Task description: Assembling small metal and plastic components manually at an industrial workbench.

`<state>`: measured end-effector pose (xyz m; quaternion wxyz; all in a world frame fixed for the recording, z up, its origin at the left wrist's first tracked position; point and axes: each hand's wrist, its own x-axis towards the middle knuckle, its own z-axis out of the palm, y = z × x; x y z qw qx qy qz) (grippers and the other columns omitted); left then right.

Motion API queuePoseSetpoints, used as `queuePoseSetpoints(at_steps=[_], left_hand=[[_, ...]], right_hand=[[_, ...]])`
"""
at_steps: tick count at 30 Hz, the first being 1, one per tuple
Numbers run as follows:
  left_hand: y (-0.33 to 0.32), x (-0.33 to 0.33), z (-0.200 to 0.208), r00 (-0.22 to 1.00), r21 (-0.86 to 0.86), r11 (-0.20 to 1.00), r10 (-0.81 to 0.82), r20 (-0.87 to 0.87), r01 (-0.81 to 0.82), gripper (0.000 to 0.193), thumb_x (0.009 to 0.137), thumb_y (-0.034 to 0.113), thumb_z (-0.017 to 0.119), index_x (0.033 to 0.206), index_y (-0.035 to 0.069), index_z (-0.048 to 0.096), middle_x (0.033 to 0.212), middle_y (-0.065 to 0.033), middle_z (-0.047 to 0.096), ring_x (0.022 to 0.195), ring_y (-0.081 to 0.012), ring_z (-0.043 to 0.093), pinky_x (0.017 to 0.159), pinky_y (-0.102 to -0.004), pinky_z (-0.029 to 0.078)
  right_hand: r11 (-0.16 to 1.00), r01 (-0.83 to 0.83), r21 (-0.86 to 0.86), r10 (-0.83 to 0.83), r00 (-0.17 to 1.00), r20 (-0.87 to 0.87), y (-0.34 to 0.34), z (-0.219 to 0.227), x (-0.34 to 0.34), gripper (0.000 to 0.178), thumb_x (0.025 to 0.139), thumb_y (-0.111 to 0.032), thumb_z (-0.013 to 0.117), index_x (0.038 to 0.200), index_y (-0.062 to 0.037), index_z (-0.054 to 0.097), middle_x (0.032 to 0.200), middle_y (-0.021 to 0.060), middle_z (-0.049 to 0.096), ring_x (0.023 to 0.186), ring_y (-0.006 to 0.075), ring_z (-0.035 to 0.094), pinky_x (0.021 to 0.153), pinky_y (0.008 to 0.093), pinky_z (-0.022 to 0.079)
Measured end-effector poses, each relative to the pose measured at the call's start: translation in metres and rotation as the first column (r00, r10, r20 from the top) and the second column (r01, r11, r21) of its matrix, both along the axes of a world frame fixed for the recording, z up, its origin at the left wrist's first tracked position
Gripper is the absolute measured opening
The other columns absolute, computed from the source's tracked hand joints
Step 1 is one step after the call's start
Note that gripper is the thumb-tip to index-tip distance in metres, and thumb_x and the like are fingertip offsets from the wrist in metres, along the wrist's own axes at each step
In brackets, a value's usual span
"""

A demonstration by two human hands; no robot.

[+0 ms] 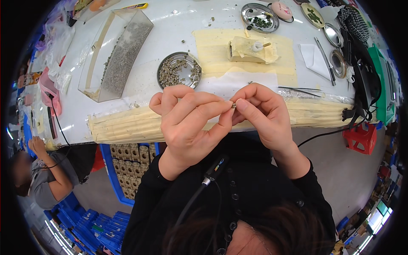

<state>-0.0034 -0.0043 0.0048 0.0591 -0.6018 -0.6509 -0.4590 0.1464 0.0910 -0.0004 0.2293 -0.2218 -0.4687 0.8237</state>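
A tiny metal part [233, 105] is pinched between the fingertips of both hands, just above the table's taped front edge. My left hand [187, 117] closes thumb and forefinger on its left side, the other fingers bent. From the right, my right hand [265, 117] grips the same part between thumb and curled forefinger. Its exact shape is mostly covered by the fingertips. Behind my left hand stands a round steel dish [161, 76] with many small metal parts in it. Beyond my hands, a tape-wrapped block [242, 51] with a white nozzle-like piece sits on masking tape.
A clear bin [95, 63] of small metal parts stands at the left. Tweezers [304, 90] lie right of my hands, near a folded white cloth [314, 61]. A steel plate [259, 10] holds dark green pieces. Below are a blue tray [111, 170] and a red stool [361, 138]; another person [55, 178] sits left.
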Motion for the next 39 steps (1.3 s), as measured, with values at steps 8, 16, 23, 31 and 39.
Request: queuePoseSetpoints(at_steps=[8,16,23,31,39], left_hand=[[0.000,0.005,0.003,0.991,-0.013,0.997,0.070,-0.117,-0.071,0.026,0.057,0.006,0.080,0.080,0.016,0.073,0.081,0.0055,0.067,0.080,-0.0183,0.053,0.079,-0.0321,0.034],[0.001,0.000,0.003,0.999,-0.047,0.999,-0.010,-0.043,0.008,0.025,0.058,0.004,0.079,0.080,0.014,0.073,0.081,0.0045,0.067,0.080,-0.0186,0.053,0.078,-0.0322,0.035],[0.003,-0.003,-0.007,0.988,-0.012,0.998,-0.064,0.137,0.066,0.022,0.060,0.008,0.080,0.077,0.018,0.071,0.083,0.0079,0.067,0.080,-0.0163,0.052,0.080,-0.0322,0.031],[0.001,0.002,0.001,0.999,-0.057,0.998,0.030,-0.032,-0.032,0.022,0.059,0.005,0.078,0.078,0.013,0.071,0.080,0.0042,0.067,0.080,-0.0191,0.054,0.080,-0.0329,0.035],[0.001,0.004,-0.001,0.998,-0.017,1.000,0.023,-0.058,-0.024,0.025,0.057,0.005,0.079,0.079,0.014,0.073,0.081,0.0044,0.068,0.079,-0.0192,0.053,0.079,-0.0323,0.035]], right_hand=[[0.975,0.089,0.204,-0.096,0.995,0.027,-0.007,0.000,0.000,0.009,0.096,-0.004,0.059,0.101,0.0037,0.057,0.091,0.0091,0.068,0.084,0.0127,0.068,0.078,0.0259,0.057],[0.994,0.047,0.098,-0.048,0.999,0.007,-0.005,-0.002,0.001,0.012,0.096,-0.005,0.058,0.104,0.0038,0.056,0.092,0.0096,0.067,0.086,0.0131,0.068,0.079,0.0267,0.057],[0.997,-0.048,-0.067,0.045,0.998,-0.041,0.002,-0.001,0.003,0.013,0.098,-0.007,0.056,0.105,0.0041,0.055,0.093,0.0105,0.067,0.086,0.0147,0.068,0.080,0.0278,0.057],[0.809,0.181,0.560,-0.210,0.978,-0.013,-0.012,-0.009,-0.001,0.009,0.091,0.004,0.061,0.100,0.0042,0.062,0.091,0.0088,0.069,0.084,0.0130,0.069,0.075,0.0249,0.056],[0.910,0.144,0.388,-0.173,0.984,0.041,-0.011,-0.001,-0.001,0.007,0.093,0.000,0.061,0.098,0.0038,0.058,0.090,0.0090,0.068,0.082,0.0127,0.068,0.075,0.0252,0.056]])
